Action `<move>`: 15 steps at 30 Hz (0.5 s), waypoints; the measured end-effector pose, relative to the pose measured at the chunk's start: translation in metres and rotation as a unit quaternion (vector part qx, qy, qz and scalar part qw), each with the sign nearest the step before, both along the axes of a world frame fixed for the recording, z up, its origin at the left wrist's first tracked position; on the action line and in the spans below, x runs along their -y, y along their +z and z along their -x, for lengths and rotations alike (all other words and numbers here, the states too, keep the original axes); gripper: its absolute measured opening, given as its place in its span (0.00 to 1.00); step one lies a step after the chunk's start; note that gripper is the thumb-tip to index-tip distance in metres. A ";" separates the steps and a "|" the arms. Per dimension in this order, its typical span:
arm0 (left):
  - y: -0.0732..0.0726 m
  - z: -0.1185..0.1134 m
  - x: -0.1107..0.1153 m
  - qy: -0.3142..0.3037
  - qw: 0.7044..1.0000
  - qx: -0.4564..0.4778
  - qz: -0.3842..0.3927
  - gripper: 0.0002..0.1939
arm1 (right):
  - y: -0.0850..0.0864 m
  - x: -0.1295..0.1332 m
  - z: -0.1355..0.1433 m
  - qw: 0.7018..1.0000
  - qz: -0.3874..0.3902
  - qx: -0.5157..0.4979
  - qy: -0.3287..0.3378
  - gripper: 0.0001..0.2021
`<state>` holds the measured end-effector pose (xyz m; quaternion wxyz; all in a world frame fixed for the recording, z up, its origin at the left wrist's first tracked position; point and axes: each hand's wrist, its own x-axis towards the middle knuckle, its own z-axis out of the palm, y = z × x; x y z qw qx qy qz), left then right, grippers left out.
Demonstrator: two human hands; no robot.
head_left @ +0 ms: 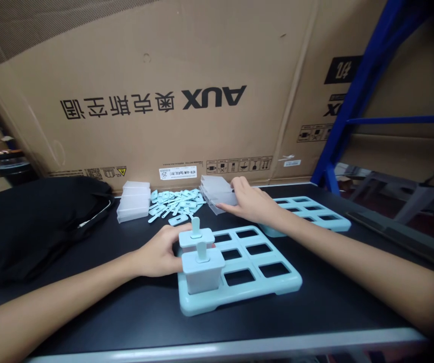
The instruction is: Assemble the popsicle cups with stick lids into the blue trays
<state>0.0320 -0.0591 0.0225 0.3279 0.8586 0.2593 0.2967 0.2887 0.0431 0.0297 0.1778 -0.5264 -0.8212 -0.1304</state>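
Observation:
A light-blue popsicle mould tray (239, 292) with rows of square openings lies on the black table. Two popsicle moulds with blue stick lids fill openings on its left side: a front mould (204, 276) and a rear mould (196, 237). My left hand (160, 252) closes round the left side of the rear mould, its fingertips partly hidden behind it. Farther back, my right hand (249, 201) pinches a clear plastic mould cup (226, 198) at the right of a small pile of such cups (211, 184).
Blue stick lids (179, 202) lie heaped behind the tray, beside more clear cups (133, 204). A second blue tray (330, 222) sits at the back right. Black cloth (43, 217) covers the left side. Large cardboard boxes (164, 60) and a blue metal frame (338, 131) stand behind.

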 end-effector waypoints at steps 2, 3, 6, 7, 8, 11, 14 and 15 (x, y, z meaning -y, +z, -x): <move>0.000 0.000 0.000 0.002 1.000 -0.002 0.001 0.15 | -0.001 0.000 0.002 1.000 -0.011 0.014 0.004 0.35; 0.000 -0.001 0.000 0.003 1.000 -0.005 0.000 0.15 | -0.001 0.000 0.003 1.000 -0.013 0.020 0.004 0.35; 0.000 -0.001 -0.001 0.004 1.000 -0.015 -0.006 0.15 | -0.001 0.000 0.003 0.999 0.002 0.034 0.002 0.34; 0.000 -0.001 -0.001 0.004 1.000 -0.018 -0.006 0.15 | -0.001 0.000 0.003 0.999 0.011 0.037 0.003 0.33; 0.000 -0.001 -0.001 0.007 1.000 -0.019 -0.006 0.15 | -0.001 0.000 0.002 0.999 0.019 0.040 0.007 0.33; 0.000 0.000 -0.003 0.019 0.999 -0.026 -0.009 0.15 | -0.002 -0.003 -0.002 0.998 0.026 0.047 0.030 0.31; 0.001 0.002 -0.004 0.028 0.998 -0.042 -0.022 0.15 | -0.001 -0.005 -0.006 0.997 0.009 0.053 0.058 0.30; 0.001 0.002 -0.005 0.027 0.998 -0.048 -0.029 0.15 | 0.001 -0.006 -0.008 0.997 -0.003 0.052 0.063 0.29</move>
